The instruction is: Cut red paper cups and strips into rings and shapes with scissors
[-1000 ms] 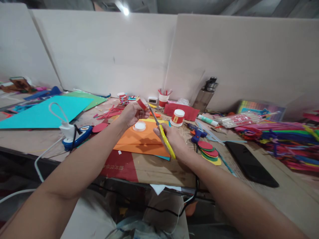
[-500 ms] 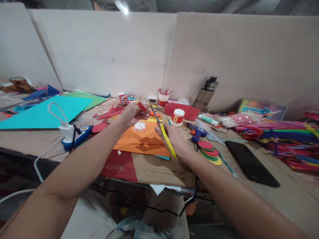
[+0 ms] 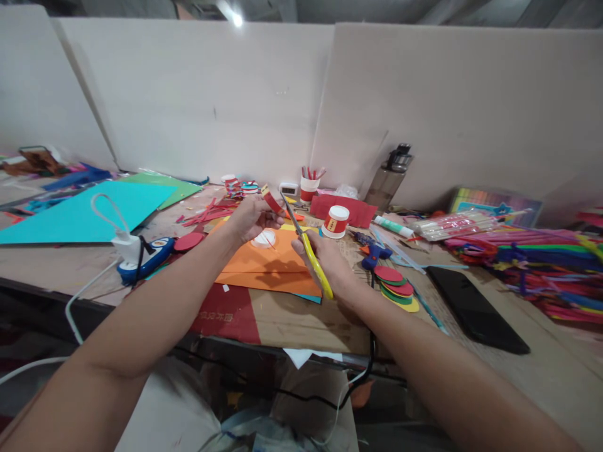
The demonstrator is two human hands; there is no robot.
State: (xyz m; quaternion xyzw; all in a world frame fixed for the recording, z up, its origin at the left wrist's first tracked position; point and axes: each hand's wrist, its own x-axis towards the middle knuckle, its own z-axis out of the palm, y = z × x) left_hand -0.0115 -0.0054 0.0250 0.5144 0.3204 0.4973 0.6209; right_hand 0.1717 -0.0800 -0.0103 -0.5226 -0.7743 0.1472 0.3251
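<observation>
Pinching red-and-gold paper [image 3: 271, 199] in your left hand [image 3: 254, 218], yellow-handled scissors [image 3: 311, 256] gripped in your right hand [image 3: 331, 262], you seemingly have one sliver [image 3: 269, 240] trimmed; most remains.

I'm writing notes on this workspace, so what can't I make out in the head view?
In the head view:
Yellow scissors: part of the handles, behind the right hand.
Labelled cup: print, too small to read.
Small white device: display, too small.
Colourful bundle: cut off by the right edge.

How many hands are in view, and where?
2: the left hand, just left of centre, pinching a red-and-yellow piece, and the right hand, just right of centre, holding yellow-handled scissors. No other hand shows.
</observation>
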